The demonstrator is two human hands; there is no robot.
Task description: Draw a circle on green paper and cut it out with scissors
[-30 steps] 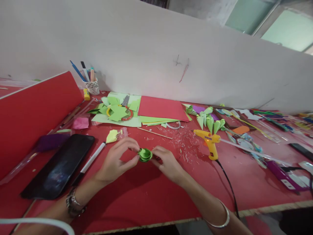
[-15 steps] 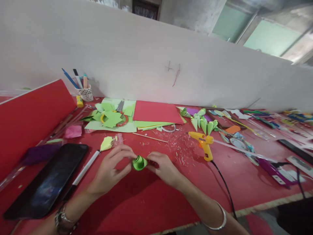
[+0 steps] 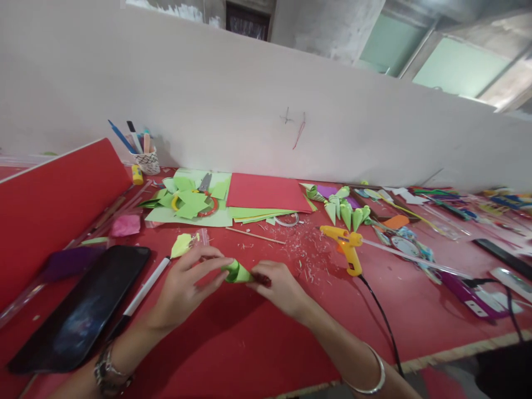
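Note:
Between my hands is a small rolled cone of green paper [image 3: 239, 273], its wide mouth turned left. My left hand [image 3: 187, 285] pinches the rim of that mouth with thumb and fingers. At the narrow end, my right hand [image 3: 279, 285] closes its fingertips on the cone's tip, which they hide. Both hands are just above the red table [image 3: 233, 343]. A yellow glue gun [image 3: 346, 246] lies to the right of my right hand. Several finished-looking green paper cones [image 3: 344, 208] are grouped behind it.
Left of my left hand lie a white marker [image 3: 146, 287] and a black phone [image 3: 85, 307]. Green paper pieces and scissors [image 3: 205, 206] are behind, beside a red sheet [image 3: 266, 191]. The glue gun's cord [image 3: 382, 316] runs to the front edge. A purple power strip [image 3: 467, 296] is at right.
The paper cone has turned so its mouth faces more to the left, and its body looks longer. My left fingers have shifted over the rim; my right hand has barely moved.

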